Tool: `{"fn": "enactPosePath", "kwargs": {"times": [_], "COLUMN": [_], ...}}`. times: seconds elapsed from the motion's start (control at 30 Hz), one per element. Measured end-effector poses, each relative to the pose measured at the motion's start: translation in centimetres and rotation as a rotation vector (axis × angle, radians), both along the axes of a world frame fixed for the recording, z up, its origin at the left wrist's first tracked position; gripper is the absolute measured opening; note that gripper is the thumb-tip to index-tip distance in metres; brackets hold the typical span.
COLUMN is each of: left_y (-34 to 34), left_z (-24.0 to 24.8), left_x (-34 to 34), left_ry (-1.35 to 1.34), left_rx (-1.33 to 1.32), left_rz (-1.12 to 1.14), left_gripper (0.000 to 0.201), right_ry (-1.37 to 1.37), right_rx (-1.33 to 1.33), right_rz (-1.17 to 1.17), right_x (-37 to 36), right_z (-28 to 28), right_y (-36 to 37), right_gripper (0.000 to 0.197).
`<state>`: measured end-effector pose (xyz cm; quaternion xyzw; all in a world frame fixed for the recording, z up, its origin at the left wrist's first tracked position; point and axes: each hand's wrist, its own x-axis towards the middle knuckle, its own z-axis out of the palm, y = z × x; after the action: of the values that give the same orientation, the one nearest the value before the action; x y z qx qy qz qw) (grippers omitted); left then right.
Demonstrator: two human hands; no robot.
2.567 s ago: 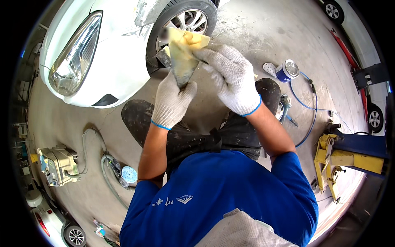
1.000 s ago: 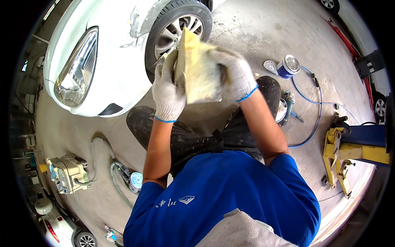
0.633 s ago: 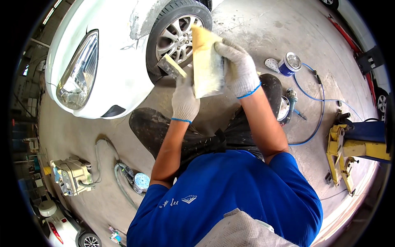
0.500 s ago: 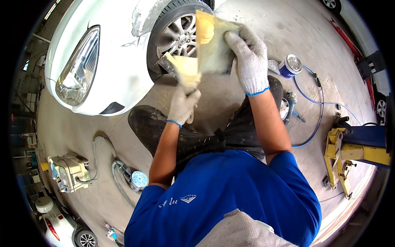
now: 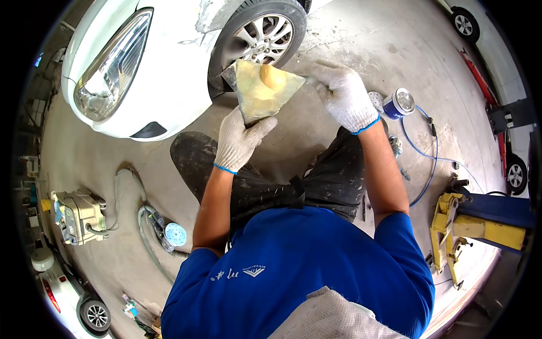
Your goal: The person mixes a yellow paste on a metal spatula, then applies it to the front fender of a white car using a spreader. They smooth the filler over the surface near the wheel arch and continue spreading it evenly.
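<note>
My left hand point(image 5: 240, 138), in a white knit glove, is closed with its thumb on the lower corner of a putty mixing board point(image 5: 261, 104). The board is tilted, smeared pale yellow, and carries a rounded lump of yellow putty point(image 5: 273, 78). A dark corner of a putty spreader point(image 5: 228, 77) sticks out behind the board's left edge; the rest of it is hidden. My gloved right hand point(image 5: 341, 93) is at the board's right corner. Its fingertips are smeared by motion, so whether they grip the corner does not show.
Ahead on the left stands a white car point(image 5: 169, 73) with a grey patched fender point(image 5: 213, 14) above its wheel point(image 5: 262, 37). To the right are a can point(image 5: 400, 103), a blue hose point(image 5: 436, 164) and a yellow-blue lift arm point(image 5: 485, 223). A sander point(image 5: 174, 234) and a dust extractor point(image 5: 79, 217) lie left.
The board has come lower and left, over the spreader, and turned so its putty lump faces me. My left hand has moved up to its lower corner; my right hand has dropped slightly.
</note>
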<state>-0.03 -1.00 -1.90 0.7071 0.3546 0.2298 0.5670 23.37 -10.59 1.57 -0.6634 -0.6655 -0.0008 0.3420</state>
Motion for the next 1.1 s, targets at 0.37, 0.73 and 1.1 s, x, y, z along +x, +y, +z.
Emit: {"fn": "enactPosePath", "kwargs": {"times": [0.37, 0.73, 1.1], "left_y": [0.2, 0.0, 0.5], "left_z": [0.2, 0.3, 0.5], "left_x": [0.9, 0.7, 0.7], "left_ry": [-0.089, -0.089, -0.042], "left_rx": [0.288, 0.321, 0.203], "left_rz": [0.024, -0.027, -0.091], "left_gripper": [0.032, 0.028, 0.030], "right_ry": [-0.180, -0.100, 0.023], "right_rx": [0.371, 0.514, 0.496], "right_rz": [0.079, 0.147, 0.109], "right_x": [-4.9, -3.6, -2.9], "right_z": [1.6, 2.0, 3.5], "right_y": [-0.4, 0.7, -0.9], "right_gripper": [0.052, 0.049, 0.026]}}
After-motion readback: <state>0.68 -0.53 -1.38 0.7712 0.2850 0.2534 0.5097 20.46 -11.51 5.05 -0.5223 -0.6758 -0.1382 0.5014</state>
